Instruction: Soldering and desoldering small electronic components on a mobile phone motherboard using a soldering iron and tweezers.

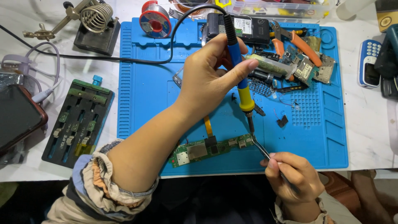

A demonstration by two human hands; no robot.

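Observation:
My left hand (pixel 209 74) grips a soldering iron (pixel 240 79) with a blue and yellow handle, tip pointing down. The tip meets the right end of a green circuit board (pixel 209 149) lying on the blue work mat (pixel 145 95). My right hand (pixel 292 176) holds metal tweezers (pixel 260 147), whose points touch the same end of the board beside the iron's tip. An orange flex strip (pixel 207 124) rises from the board toward my left wrist.
A coil iron stand (pixel 96 25) and solder spool (pixel 155 20) sit at the back left. A black board-holder jig (pixel 76 120) and a dark phone (pixel 16 116) lie left of the mat. Orange-handled pliers (pixel 298 41), phone parts and a blue keypad phone (pixel 369 62) crowd the back right.

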